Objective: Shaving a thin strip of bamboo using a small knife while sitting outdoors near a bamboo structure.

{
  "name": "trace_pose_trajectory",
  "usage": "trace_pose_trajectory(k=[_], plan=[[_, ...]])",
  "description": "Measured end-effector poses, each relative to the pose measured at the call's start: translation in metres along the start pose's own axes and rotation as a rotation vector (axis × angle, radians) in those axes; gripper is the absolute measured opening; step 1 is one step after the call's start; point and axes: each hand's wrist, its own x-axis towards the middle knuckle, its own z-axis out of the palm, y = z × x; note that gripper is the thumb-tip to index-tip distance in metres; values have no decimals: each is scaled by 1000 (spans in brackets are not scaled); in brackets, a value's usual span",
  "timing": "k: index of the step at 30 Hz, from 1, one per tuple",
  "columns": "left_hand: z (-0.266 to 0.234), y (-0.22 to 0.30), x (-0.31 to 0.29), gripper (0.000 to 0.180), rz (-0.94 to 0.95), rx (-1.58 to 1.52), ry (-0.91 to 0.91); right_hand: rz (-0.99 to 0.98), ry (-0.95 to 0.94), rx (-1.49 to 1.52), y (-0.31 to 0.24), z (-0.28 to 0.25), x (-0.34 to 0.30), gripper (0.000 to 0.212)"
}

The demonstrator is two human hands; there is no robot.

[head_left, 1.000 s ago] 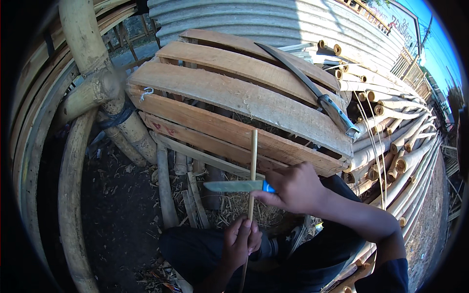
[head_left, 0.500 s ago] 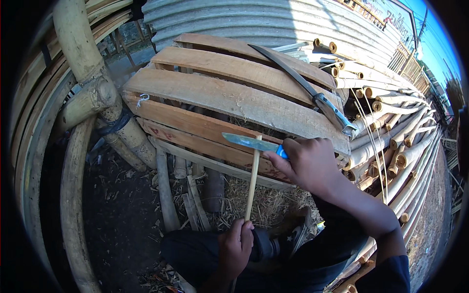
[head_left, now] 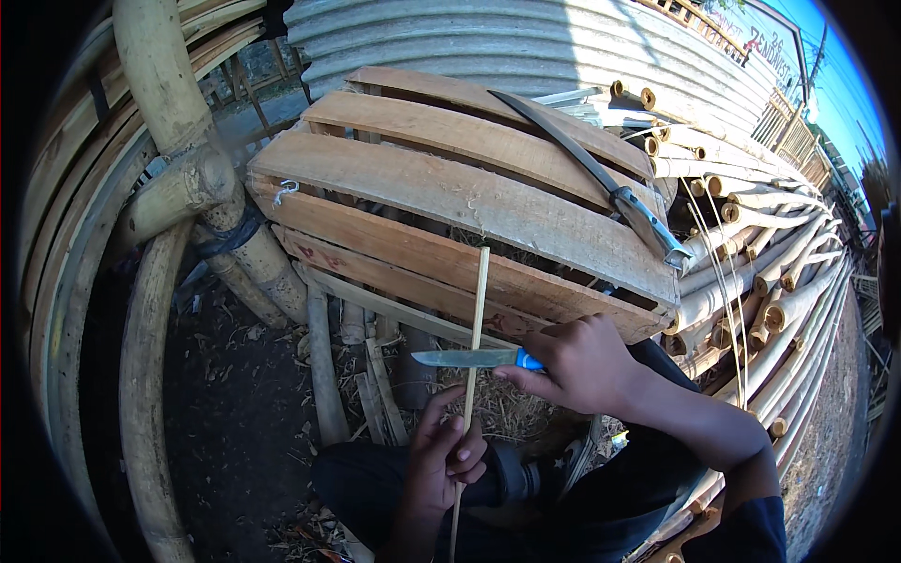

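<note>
Hidden inside the closed right hand [head_left: 587, 366]: most of the blue handle of a short steel-bladed knife [head_left: 450, 358], gripped firmly with the blade pointing left. Hard to tell: the depth of any cut at the crossing of that blade and a long, thin, pale wooden stick [head_left: 479, 300]. Curled loosely around the lower part of the stick, one finger raised: the left hand [head_left: 443, 455], shadowed, its exact fingertip contact unclear. Lower end of the stick lost in shade near the bottom of the view. Dark shoe with pale stars [head_left: 566, 460] only partly visible beside dark trousers [head_left: 375, 479].

Compared with half a second ago, knife well down the stick instead of near its tip, blade nearly level rather than slanted; left hand looser, fingers more spread.

Beyond the stick's tip, a brown slatted wooden crate [head_left: 394, 174], with a long, dark, curved machete [head_left: 589, 163] lying across the top slats, as before. Close on the right, a large pile of pale bamboo poles [head_left: 774, 281]; on the left, a thick bamboo post [head_left: 155, 84]. Behind, blocking the background, a grey corrugated metal sheet [head_left: 441, 47].
</note>
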Motion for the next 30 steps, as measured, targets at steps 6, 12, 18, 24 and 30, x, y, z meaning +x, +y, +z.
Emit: trace_pose_trajectory(k=[6,12,18,24,30], plan=[[3,-11,-11,27,128,92,10,-61,26,31,-7,-1,5,50],[8,-15,-15,28,126,150,-35,-177,21,141,-7,9,2,55],[11,-15,-19,30,131,138,9,126,89,222,18,-11,16,56],[17,-9,-17,34,109,120,-5,-109,-78,271,2,1,4,53],[8,-8,-15,30,56,62,19,-161,-252,321,-4,1,6,51]])
